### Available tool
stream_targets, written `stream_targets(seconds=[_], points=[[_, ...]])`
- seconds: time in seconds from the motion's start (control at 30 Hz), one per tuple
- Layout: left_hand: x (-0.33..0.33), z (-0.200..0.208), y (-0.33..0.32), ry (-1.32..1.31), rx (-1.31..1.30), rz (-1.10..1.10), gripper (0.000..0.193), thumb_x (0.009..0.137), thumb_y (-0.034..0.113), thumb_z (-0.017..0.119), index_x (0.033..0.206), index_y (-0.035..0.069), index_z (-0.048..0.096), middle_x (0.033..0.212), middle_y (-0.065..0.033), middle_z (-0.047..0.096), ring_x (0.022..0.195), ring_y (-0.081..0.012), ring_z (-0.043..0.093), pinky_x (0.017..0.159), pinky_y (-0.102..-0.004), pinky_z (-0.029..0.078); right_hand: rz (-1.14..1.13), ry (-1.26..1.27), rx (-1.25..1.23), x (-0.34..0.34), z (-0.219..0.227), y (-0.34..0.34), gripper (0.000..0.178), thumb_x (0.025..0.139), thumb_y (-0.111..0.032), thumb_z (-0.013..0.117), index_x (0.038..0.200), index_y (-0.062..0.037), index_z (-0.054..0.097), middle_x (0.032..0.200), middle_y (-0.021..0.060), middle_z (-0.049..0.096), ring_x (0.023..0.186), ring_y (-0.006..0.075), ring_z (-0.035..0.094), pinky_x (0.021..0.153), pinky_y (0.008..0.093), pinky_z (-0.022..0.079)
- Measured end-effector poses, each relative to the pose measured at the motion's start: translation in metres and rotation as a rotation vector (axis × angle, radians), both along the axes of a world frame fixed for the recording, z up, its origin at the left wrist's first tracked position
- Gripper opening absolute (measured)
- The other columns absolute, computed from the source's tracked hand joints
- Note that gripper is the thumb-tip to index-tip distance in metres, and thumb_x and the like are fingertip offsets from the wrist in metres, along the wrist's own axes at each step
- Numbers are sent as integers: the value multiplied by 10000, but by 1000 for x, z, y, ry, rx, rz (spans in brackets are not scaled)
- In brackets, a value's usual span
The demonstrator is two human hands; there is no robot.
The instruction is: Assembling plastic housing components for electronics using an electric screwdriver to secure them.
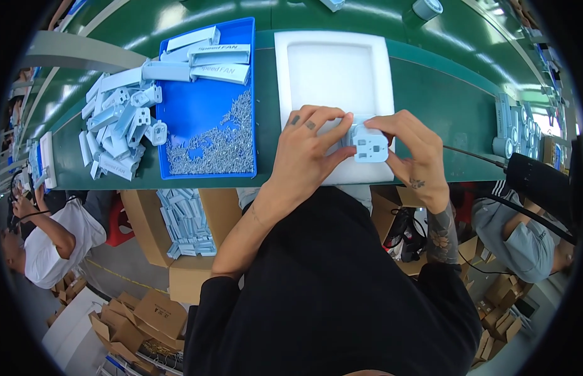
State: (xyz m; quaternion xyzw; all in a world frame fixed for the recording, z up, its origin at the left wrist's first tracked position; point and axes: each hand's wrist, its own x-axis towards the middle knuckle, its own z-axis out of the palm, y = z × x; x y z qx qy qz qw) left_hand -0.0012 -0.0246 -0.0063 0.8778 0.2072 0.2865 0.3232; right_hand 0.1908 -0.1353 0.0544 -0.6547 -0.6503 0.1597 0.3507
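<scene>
A pale blue plastic housing is held between both my hands, its rounded, slotted end turned up toward me. My left hand pinches it from the left with thumb and fingers. On the other side my right hand grips its edge, fingers curled over the top corner and thumb lower down. Beneath them lies a white foam tray with a rectangular recess. Part of the housing is hidden by my fingers.
Left of the foam, a blue bin holds small metal screws and several pale blue housings. More housings are heaped beside it. At right is a black tool with a long thin shaft. Cardboard boxes stand below the green table.
</scene>
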Motion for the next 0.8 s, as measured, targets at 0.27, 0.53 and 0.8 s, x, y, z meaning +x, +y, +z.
stream_targets(seconds=[0.27,0.53,0.8], points=[[-1,2,5,8,-52,-21,548,715,85,896,1243,107,755,1163,-37,699,1036,-252,653,869,-364,558,-49,109,12,-5,-15,0,468,731,66,815,1174,-41,711,1016,93,709,854,245,664,765,329,542],[-17,24,4,-101,-55,156,401,812,67,846,1193,47,723,1162,-94,702,1058,-293,681,881,-389,574,-282,-424,336,-35,-1,-63,463,873,-168,790,1233,69,623,1116,213,673,970,341,629,817,387,516],[-108,24,42,364,134,454,193,886,64,756,1074,34,722,1052,-138,686,951,-354,676,816,-435,558,-751,-305,908,7,89,-52,942,1014,-647,516,1512,110,260,1422,321,483,1303,407,564,1037,511,552]])
